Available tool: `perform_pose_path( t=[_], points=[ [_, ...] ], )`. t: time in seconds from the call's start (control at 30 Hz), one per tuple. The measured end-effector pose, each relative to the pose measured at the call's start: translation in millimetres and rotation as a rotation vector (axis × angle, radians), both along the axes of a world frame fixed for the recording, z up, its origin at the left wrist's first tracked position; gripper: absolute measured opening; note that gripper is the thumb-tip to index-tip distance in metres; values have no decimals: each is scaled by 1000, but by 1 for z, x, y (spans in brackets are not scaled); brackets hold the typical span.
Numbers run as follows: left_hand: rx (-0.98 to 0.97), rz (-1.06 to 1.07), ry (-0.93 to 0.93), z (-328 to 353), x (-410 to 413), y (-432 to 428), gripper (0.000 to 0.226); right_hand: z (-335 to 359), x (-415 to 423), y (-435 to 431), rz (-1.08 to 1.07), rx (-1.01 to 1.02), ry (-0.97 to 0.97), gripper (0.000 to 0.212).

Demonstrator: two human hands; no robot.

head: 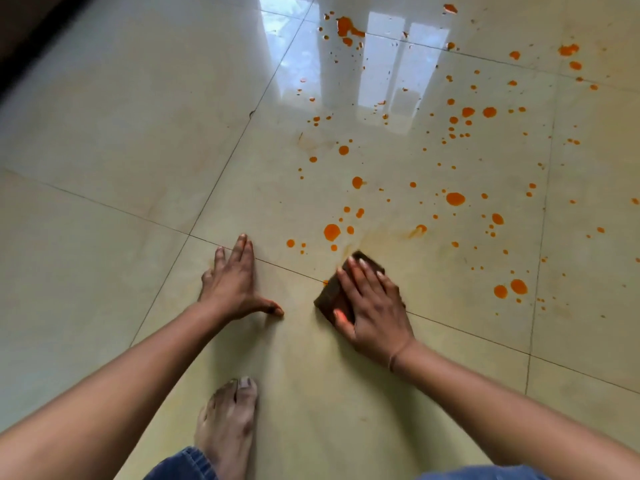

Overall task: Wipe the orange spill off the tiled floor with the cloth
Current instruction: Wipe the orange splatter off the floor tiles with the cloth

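Orange spill [455, 198] lies as many drops and blotches across the glossy cream tiled floor [138, 168], from just beyond my hands to the far right. My right hand [374, 306] presses flat on a dark brown folded cloth [332, 296], fingers spread over it, at the near edge of the spill. A faint orange smear [381, 237] streaks the tile just ahead of the cloth. My left hand [235, 282] rests flat on the floor to the left, fingers apart, holding nothing.
My bare foot [228, 420] and a blue jeans hem [183, 465] are near the bottom. A dark wall or furniture edge [31, 39] runs along the top left. Bright window reflections [381, 64] shine on the far tiles among the drops.
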State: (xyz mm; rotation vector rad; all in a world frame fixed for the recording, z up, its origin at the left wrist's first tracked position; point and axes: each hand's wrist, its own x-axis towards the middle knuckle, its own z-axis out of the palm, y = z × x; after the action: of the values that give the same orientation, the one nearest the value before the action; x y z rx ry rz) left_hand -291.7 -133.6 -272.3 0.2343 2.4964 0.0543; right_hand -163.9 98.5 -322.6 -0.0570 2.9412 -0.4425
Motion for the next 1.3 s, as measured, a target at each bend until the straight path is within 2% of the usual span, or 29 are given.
perform_pose_path(
  t=[0.13, 0.2, 0.3, 0.37, 0.43, 0.5, 0.6, 0.67, 0.7, 0.77, 0.83, 0.97, 1.0, 1.1, 1.13, 1.17, 1.27, 1.3],
  points=[
    [27, 22, -4, -6, -1, 0, 154, 5, -84, -10, -206, 39, -51, 75],
    [29, 18, -6, -7, -1, 0, 154, 2, -61, -15, -165, 31, -5, 75],
    [33, 13, 0, -6, -1, -1, 154, 0, -16, -13, 7, 10, 5, 74],
    [24, 11, -9, -4, -2, 0, 154, 2, -56, -16, 16, 18, 6, 74],
    [31, 14, -10, -5, 0, 0, 153, 7, -111, -27, -91, 31, -30, 74],
    [33, 18, -5, -6, 0, 0, 153, 4, -123, -38, -129, 25, -44, 74],
    [30, 10, -9, -6, -1, 0, 150, 0, -60, -42, 109, -2, 12, 73],
    [39, 12, -9, -4, 0, 0, 149, -4, -58, -36, 243, 6, 41, 72],
    [43, 12, -11, -3, 0, 1, 149, -1, -77, -38, 224, 28, 46, 72],
    [51, 16, -6, -4, 1, 0, 151, 5, -130, -51, 44, 35, 8, 72],
    [57, 18, 6, -5, 1, -2, 150, 6, -142, -65, -10, 26, -15, 72],
    [51, 9, -9, -2, 2, -2, 147, -3, -83, -46, 393, 23, 26, 71],
    [54, 12, -13, -2, 2, -1, 148, -3, -92, -37, 377, 32, 33, 71],
    [53, 17, 0, -4, 2, -3, 148, 4, -140, -34, -57, 21, -14, 70],
    [53, 18, -3, -5, 0, -4, 148, 7, -137, -40, -81, 28, -17, 70],
    [53, 14, -13, -5, 0, -3, 147, 7, -119, -43, -11, 11, -5, 70],
    [52, 2, -13, -3, 1, -2, 145, 4, -47, -21, 437, 23, -14, 70],
    [48, 8, -20, -2, 1, -2, 147, 2, -49, -4, 461, 29, -8, 70]
  ],
)
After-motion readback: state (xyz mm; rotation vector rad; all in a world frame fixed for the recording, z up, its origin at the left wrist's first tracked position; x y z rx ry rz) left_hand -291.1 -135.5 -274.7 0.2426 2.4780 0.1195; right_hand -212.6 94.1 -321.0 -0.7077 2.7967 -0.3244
